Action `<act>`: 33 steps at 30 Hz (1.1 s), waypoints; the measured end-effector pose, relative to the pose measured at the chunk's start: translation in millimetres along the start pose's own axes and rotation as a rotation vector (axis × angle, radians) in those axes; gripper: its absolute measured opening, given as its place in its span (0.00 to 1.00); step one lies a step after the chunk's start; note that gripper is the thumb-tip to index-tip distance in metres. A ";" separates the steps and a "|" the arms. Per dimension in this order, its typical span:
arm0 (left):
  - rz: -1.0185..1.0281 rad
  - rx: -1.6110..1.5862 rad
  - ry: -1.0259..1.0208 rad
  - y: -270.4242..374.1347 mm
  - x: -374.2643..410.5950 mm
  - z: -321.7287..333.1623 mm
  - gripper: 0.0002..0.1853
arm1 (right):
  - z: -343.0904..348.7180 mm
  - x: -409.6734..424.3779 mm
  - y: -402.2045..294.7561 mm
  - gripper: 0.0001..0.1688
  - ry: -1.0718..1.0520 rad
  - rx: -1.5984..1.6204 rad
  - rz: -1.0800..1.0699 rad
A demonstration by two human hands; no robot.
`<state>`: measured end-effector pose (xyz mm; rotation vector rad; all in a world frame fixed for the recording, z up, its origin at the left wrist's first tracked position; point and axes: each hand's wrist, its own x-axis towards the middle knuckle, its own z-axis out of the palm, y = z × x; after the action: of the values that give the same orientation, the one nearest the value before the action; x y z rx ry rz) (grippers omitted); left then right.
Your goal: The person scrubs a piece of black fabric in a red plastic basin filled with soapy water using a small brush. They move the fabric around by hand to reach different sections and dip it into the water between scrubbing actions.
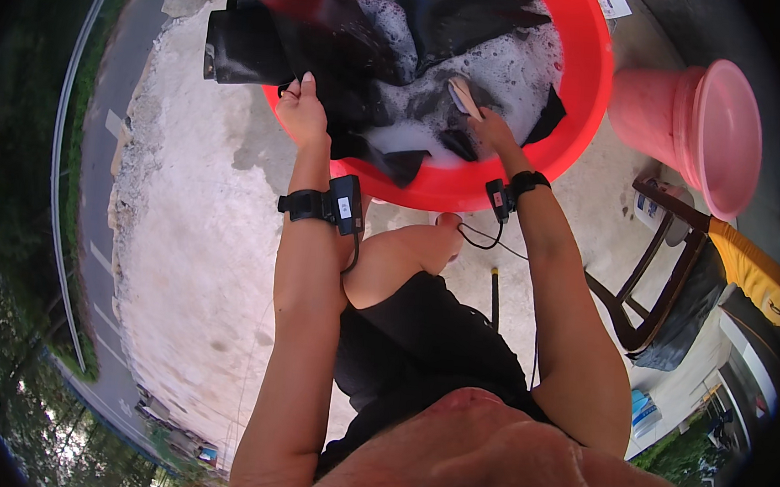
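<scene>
A large red plastic basin (582, 114) stands before me with soapy, foamy water (514, 68) in it. Black sheet material (337, 40), wet and shiny, lies in the water, and its folded end hangs over the basin's left rim. My left hand (304, 113) pinches the edge of this sheet at the left rim. In my right hand (495, 131) is a scrubbing brush (464, 98) with a pale back, held low over the suds in the right part of the basin. Its bristles are mostly hidden.
To the right a pink plastic bucket (654, 113) lies tilted on the concrete floor (204, 243). Nearer me are a dark wooden chair frame (661, 292), a white tub (650, 209) and yellow cloth (749, 261). Cables run from both wrist devices. A road (101, 207) passes on the left.
</scene>
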<state>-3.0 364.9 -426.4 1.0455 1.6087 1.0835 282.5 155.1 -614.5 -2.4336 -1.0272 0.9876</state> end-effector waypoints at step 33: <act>-0.172 -0.024 0.187 45.4 34.7 -20.8 0.18 | -120.2 89.4 70.1 0.19 0.102 -0.397 0.277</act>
<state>-24.1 405.5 -386.3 0.7918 1.7941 1.1064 447.3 168.5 -608.0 -2.9824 -0.9409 0.7854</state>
